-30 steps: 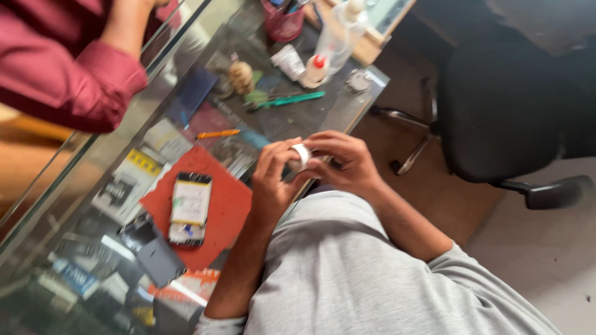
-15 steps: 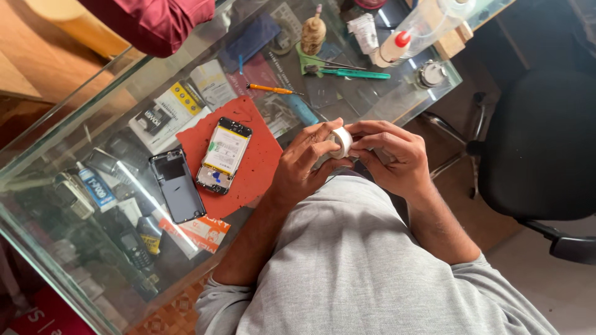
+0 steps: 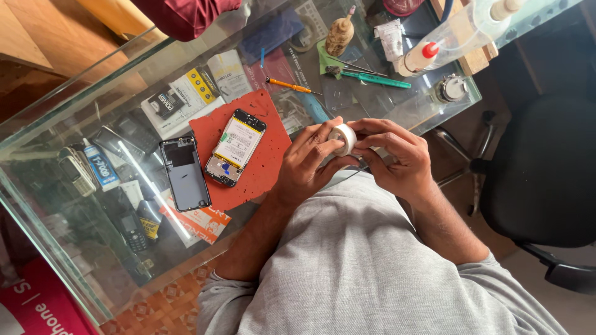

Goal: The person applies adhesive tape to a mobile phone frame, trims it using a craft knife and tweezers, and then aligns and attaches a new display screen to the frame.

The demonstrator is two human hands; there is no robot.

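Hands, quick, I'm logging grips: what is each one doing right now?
Left hand: closed on the white tape roll.
Right hand: fingers curled at the same roll, touching it.

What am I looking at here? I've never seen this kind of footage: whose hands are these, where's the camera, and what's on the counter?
There is no machine: a person works with bare hands, and the one camera sits on their head, looking down past their grey shirt. The left hand and right hand together hold a small white roll of tape over the edge of a glass counter. On the glass lies a red mat with an opened phone on it, its battery showing. Beside the mat lies the phone's dark back cover. Farther off are an orange screwdriver, green tweezers and a clear bottle with a red cap. The maroon sleeve at top is someone else's.
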